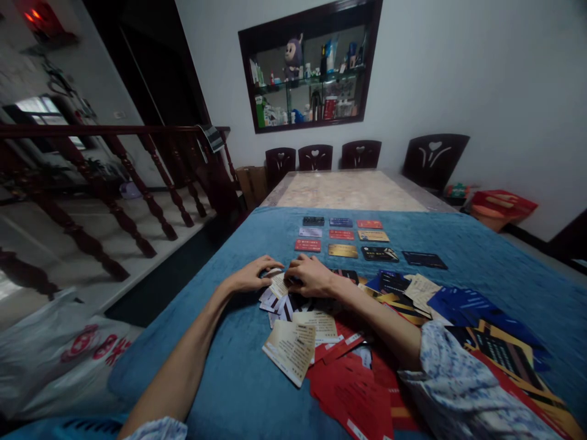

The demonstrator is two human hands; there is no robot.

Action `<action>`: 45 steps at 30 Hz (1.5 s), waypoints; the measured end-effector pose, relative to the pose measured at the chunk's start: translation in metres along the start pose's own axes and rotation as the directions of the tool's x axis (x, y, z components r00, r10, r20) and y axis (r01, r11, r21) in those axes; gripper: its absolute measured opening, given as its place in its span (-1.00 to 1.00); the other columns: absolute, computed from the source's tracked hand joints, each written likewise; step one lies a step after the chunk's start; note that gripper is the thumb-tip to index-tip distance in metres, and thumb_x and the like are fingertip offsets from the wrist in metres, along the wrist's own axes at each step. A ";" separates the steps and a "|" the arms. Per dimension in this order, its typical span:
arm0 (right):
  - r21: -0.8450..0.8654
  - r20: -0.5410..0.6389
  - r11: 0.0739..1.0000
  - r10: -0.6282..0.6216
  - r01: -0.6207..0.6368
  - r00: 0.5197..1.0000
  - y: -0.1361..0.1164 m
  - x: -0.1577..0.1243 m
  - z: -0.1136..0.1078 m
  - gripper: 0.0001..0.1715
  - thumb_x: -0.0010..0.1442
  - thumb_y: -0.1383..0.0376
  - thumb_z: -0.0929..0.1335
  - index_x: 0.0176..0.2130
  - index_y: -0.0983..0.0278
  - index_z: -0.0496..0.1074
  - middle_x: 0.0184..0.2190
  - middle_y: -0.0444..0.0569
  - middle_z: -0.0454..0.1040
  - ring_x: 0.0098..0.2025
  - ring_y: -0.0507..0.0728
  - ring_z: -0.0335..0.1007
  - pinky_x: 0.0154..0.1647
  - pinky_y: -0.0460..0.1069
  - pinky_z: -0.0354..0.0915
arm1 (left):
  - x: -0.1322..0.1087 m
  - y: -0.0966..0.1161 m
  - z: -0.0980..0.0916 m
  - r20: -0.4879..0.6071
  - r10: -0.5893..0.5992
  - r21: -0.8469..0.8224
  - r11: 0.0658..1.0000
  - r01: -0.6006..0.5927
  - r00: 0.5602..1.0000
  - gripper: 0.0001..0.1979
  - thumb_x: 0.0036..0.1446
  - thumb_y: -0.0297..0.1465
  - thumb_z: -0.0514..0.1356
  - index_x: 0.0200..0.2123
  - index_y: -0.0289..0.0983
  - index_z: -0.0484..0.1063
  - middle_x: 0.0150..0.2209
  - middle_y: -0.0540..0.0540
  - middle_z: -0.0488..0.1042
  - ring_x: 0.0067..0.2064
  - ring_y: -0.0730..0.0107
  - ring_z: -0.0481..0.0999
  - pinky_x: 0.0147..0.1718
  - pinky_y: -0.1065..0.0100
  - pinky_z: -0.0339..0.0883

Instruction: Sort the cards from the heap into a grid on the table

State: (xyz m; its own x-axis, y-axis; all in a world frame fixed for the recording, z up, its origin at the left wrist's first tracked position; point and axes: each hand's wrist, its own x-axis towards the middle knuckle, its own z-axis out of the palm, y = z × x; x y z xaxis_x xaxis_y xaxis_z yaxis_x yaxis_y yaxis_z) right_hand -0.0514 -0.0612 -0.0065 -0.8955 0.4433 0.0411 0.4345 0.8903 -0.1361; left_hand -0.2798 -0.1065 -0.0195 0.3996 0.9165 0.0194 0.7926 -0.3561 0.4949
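At the far edge of a loose pile, my left hand [250,275] curls its fingers round the left side of some pale cards. My right hand [312,276] is bent over them from the right, its fingertips closed at the edge of a cream card [278,286]. Whitish cards with dark stripes [285,307] lie fanned under both hands. Nearer me are cream cards with printed text [291,349] and many red cards [353,388]. The right fingertips are partly hidden behind the knuckles.
Beyond my hands, several cards, among them a gold card [343,250], lie in rows on the blue cloth [257,244]. Blue cards [477,311] and black-and-gold cards [509,357] spread rightward under my right arm. Chairs [315,157] stand behind the table; a white bag [55,360] is at left.
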 end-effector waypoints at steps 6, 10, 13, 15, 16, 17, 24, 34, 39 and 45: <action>-0.027 -0.017 0.999 0.042 -0.042 0.999 -0.001 0.002 0.002 -0.71 0.25 0.19 0.34 -0.05 0.15 0.53 -0.02 0.06 0.49 0.05 0.29 0.22 -0.10 0.10 0.16 | -0.007 -0.003 -0.010 0.069 -0.017 0.032 0.999 0.015 0.997 -0.40 -0.01 -0.35 0.27 0.17 -0.17 0.40 0.12 -0.14 0.36 0.16 0.08 0.32 0.23 0.13 0.14; -0.036 -0.033 0.996 0.081 -0.082 0.996 -0.002 0.003 0.004 -0.72 0.27 0.21 0.30 -0.07 0.18 0.53 -0.04 0.08 0.48 0.03 0.28 0.22 -0.09 0.10 0.16 | -0.006 -0.005 -0.009 0.022 -0.047 0.068 0.997 0.045 0.999 -0.49 0.06 -0.21 0.29 0.09 -0.22 0.46 0.02 -0.15 0.40 0.08 0.12 0.36 0.14 0.19 0.21; -0.024 -0.030 0.995 0.098 -0.098 0.995 -0.002 0.003 0.004 -0.71 0.27 0.17 0.32 -0.07 0.19 0.52 -0.02 0.07 0.47 0.04 0.28 0.22 -0.09 0.09 0.17 | -0.007 -0.004 -0.010 0.008 -0.060 0.062 0.996 0.059 0.998 -0.50 0.08 -0.13 0.28 0.04 -0.25 0.49 -0.02 -0.15 0.40 0.03 0.15 0.40 0.07 0.24 0.26; -0.009 -0.020 0.995 0.098 -0.099 0.995 -0.002 0.003 0.004 -0.67 0.25 0.09 0.35 -0.07 0.20 0.51 -0.01 0.07 0.46 0.05 0.28 0.22 -0.10 0.09 0.18 | -0.007 -0.004 -0.011 0.005 -0.060 0.057 0.997 0.060 0.998 -0.50 0.09 -0.10 0.28 0.01 -0.27 0.50 -0.04 -0.15 0.40 0.01 0.16 0.41 0.06 0.25 0.27; -0.002 -0.014 0.995 0.096 -0.096 0.995 -0.002 0.003 0.003 -0.63 0.24 0.04 0.36 -0.08 0.21 0.51 -0.01 0.08 0.46 0.05 0.28 0.22 -0.10 0.09 0.18 | -0.007 -0.004 -0.011 0.010 -0.057 0.051 0.997 0.056 0.998 -0.50 0.08 -0.09 0.28 0.01 -0.27 0.50 -0.04 -0.15 0.40 0.01 0.16 0.41 0.06 0.24 0.27; 0.004 -0.010 0.995 0.096 -0.096 0.995 -0.002 0.003 0.003 -0.60 0.22 0.01 0.38 -0.08 0.21 0.51 -0.02 0.08 0.46 0.05 0.28 0.21 -0.10 0.09 0.18 | -0.008 -0.005 -0.012 0.021 -0.052 0.041 0.998 0.051 0.998 -0.49 0.07 -0.09 0.28 0.01 -0.27 0.50 -0.03 -0.16 0.40 0.02 0.15 0.41 0.07 0.24 0.27; -0.009 -0.010 0.993 0.114 -0.114 0.993 -0.002 0.005 0.003 -0.64 0.23 0.03 0.37 -0.12 0.21 0.51 -0.03 0.07 0.47 0.05 0.28 0.23 -0.11 0.07 0.17 | -0.010 -0.007 -0.015 0.065 -0.030 0.023 0.999 0.029 0.997 -0.47 -0.02 -0.33 0.25 0.08 -0.26 0.45 0.04 -0.14 0.39 0.08 0.14 0.39 0.15 0.23 0.24; -0.047 -0.044 0.996 0.079 -0.081 0.996 0.001 0.003 0.002 -0.65 0.22 0.04 0.35 -0.16 0.22 0.54 -0.07 0.09 0.50 0.00 0.28 0.23 -0.10 0.08 0.13 | -0.009 0.003 -0.015 -0.013 -0.042 -0.019 0.999 0.042 0.999 -0.67 0.02 -0.32 0.20 -0.13 -0.25 0.57 -0.15 -0.09 0.49 -0.14 0.26 0.50 -0.07 0.31 0.36; -0.123 -0.098 0.991 0.032 -0.044 0.995 0.000 0.004 0.004 -0.68 0.31 0.21 0.25 -0.21 0.25 0.57 -0.14 0.09 0.57 0.01 0.25 0.24 -0.06 0.11 0.06 | -0.008 0.007 -0.014 -0.040 -0.045 -0.053 0.998 0.043 0.998 -0.69 0.04 -0.33 0.17 -0.17 -0.24 0.60 -0.12 -0.12 0.54 -0.12 0.26 0.52 -0.05 0.30 0.37; -0.181 -0.178 0.983 -0.031 -0.001 0.984 0.004 0.010 0.010 -0.66 0.30 0.33 0.23 -0.26 0.30 0.58 -0.20 0.13 0.59 -0.03 0.22 0.28 0.00 0.12 0.01 | -0.007 0.013 -0.014 -0.106 -0.050 -0.062 0.997 0.043 0.993 -0.70 0.05 -0.27 0.19 -0.21 -0.25 0.63 -0.10 -0.13 0.56 -0.11 0.26 0.52 -0.05 0.32 0.37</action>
State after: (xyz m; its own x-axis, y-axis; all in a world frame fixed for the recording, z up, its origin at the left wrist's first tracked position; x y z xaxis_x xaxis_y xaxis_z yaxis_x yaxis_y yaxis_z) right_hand -0.0600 -0.0545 -0.0164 -0.8772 0.4265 0.2204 0.4460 0.8939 0.0453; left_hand -0.2784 -0.1147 -0.0013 0.3089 0.9472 0.0864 0.7790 -0.3040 0.5483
